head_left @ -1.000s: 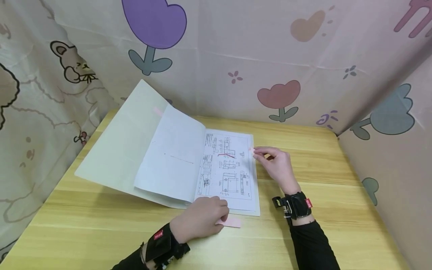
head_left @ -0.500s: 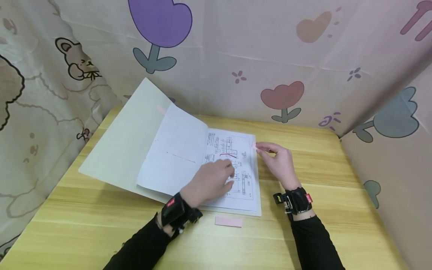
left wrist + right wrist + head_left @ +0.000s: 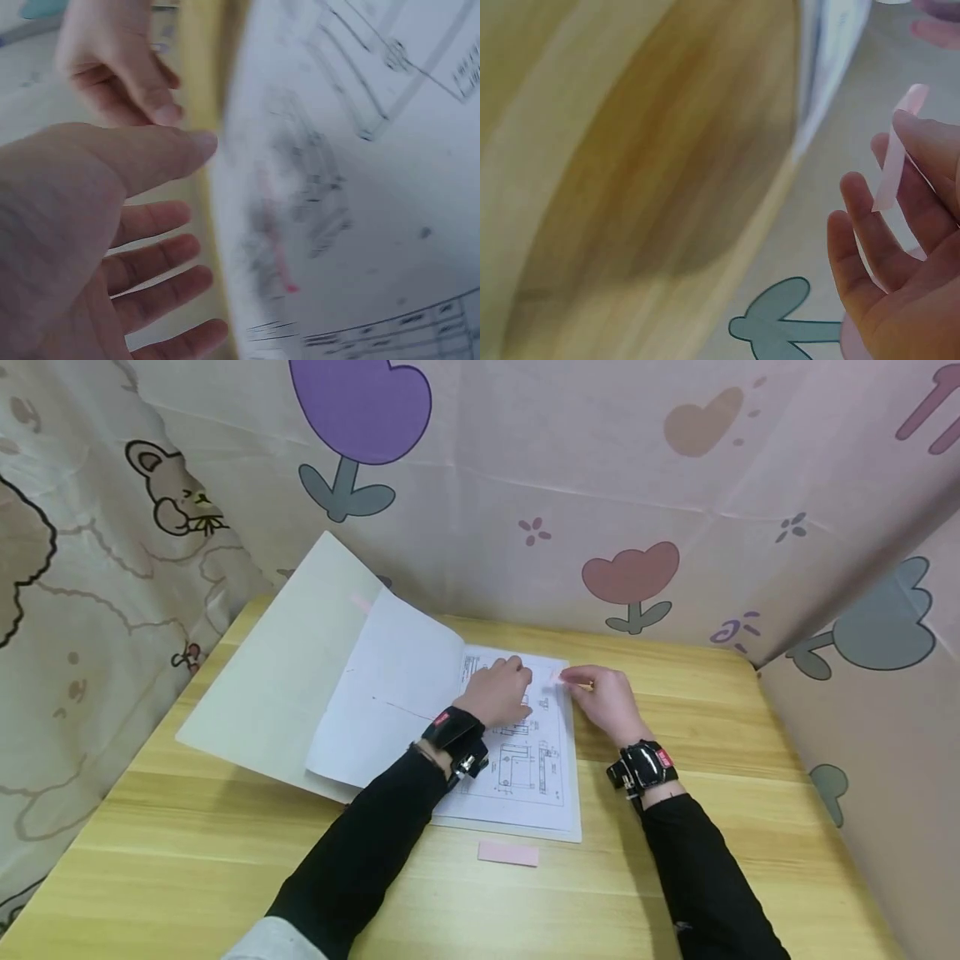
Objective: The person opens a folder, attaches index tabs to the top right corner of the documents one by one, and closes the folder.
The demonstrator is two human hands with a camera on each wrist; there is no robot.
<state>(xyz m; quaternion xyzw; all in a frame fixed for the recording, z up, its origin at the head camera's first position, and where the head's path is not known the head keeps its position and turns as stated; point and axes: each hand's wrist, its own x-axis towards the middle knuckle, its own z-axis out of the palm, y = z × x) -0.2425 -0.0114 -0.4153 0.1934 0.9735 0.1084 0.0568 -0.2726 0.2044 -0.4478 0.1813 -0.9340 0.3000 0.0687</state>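
An open folder (image 3: 270, 668) holds white sheets, the right one a printed drawing (image 3: 517, 768) with a red mark visible in the left wrist view. My left hand (image 3: 498, 692) is over the upper part of that drawing, fingers loosely extended and holding nothing (image 3: 112, 225). Beside the page's upper right edge, my right hand (image 3: 606, 697) pinches a small pink strip (image 3: 894, 154) between thumb and forefinger. A pink pad of strips (image 3: 508, 853) lies on the table below the folder.
The folder's cover stands tilted up at the left, with a pale pink strip (image 3: 361, 602) near its top. The wooden table (image 3: 225, 860) meets a patterned cloth (image 3: 480, 543) behind. Black devices are strapped round both wrists.
My left hand has left the pink pad and moved up across the drawing, toward the right hand. The right hand has shifted slightly up and left, still pinching the strip.
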